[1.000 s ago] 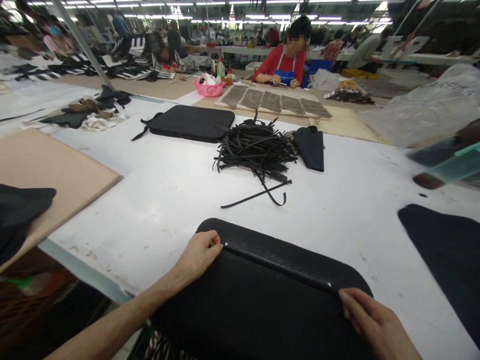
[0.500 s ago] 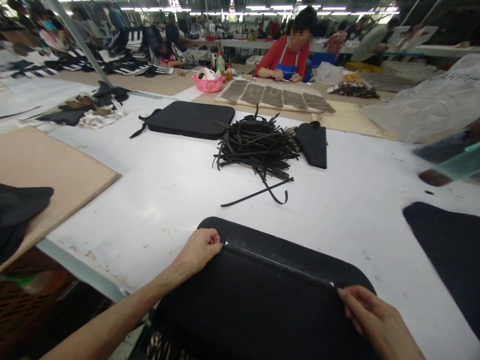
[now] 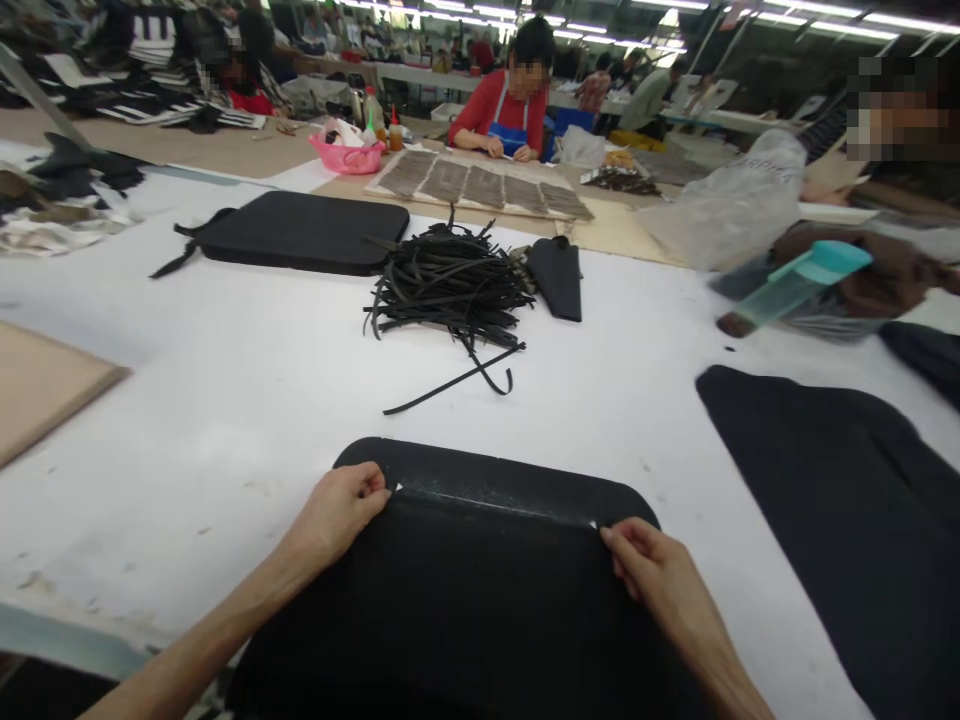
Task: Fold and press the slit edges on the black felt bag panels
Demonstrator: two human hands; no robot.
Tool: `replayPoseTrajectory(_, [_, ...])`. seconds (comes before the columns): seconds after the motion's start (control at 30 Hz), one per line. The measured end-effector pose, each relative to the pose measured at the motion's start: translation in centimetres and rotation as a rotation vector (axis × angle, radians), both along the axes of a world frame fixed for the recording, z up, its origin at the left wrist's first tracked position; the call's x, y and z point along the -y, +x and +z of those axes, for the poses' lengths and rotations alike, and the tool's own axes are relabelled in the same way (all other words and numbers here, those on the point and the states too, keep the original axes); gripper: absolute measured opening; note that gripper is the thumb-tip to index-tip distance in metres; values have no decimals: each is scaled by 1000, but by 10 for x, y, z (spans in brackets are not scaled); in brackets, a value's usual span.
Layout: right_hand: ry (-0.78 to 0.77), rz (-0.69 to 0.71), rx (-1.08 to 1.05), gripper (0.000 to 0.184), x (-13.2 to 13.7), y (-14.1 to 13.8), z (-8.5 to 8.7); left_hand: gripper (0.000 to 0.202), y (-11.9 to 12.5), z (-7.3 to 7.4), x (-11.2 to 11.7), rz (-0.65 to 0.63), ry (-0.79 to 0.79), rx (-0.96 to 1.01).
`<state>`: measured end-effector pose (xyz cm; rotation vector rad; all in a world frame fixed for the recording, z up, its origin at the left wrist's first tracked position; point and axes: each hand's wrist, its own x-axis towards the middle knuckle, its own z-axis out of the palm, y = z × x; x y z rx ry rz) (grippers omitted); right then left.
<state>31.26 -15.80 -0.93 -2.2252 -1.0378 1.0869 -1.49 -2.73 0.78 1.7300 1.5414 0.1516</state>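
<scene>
A large black panel [image 3: 480,600] with rounded corners lies in front of me, its near part running out of view at the bottom. Across it runs a straight edge with a shiny strip above. Small white triangular marks [image 3: 399,487] sit by each end of this edge. My left hand [image 3: 349,508] is closed in a pinch at the left end, beside one mark. At the right end, my right hand [image 3: 649,560] pinches the same edge close to the other mark. Whether the edge belongs to a separate top layer I cannot tell.
Beyond the panel lie a heap of black strips [image 3: 454,285], a black padded piece [image 3: 304,230] and a smaller black piece [image 3: 556,278]. Black sheet material [image 3: 825,470] and a teal-lidded bottle [image 3: 787,285] are at right. A person in red [image 3: 499,110] works across the table.
My view has swung to the right, so everything appears further left. Both hands keep their pinches at the ends of the black panel's edge.
</scene>
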Motion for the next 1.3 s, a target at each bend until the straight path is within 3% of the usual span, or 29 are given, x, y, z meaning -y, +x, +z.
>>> replayPoseTrajectory(0.2, [-7, 1, 46, 26, 0, -3, 3, 19, 1, 0, -3, -39, -1, 2])
replayPoseTrajectory(0.5, [7, -44, 25, 19, 0, -2, -2, 28, -8, -19, -7, -62, -74, 19])
replayPoseTrajectory(0.93, [-29, -65, 184, 22, 0, -10, 1, 27, -13, -26, -8, -98, -78, -16])
replayPoseTrajectory(1.1, [-47, -34, 268, 23, 0, -13, 1, 19, -5, -13, -5, -142, 37, -141])
replayPoseTrajectory(1.3, [-43, -7, 595, 20, 5, -14, -5, 18, 8, 2, 17, -221, 293, -571])
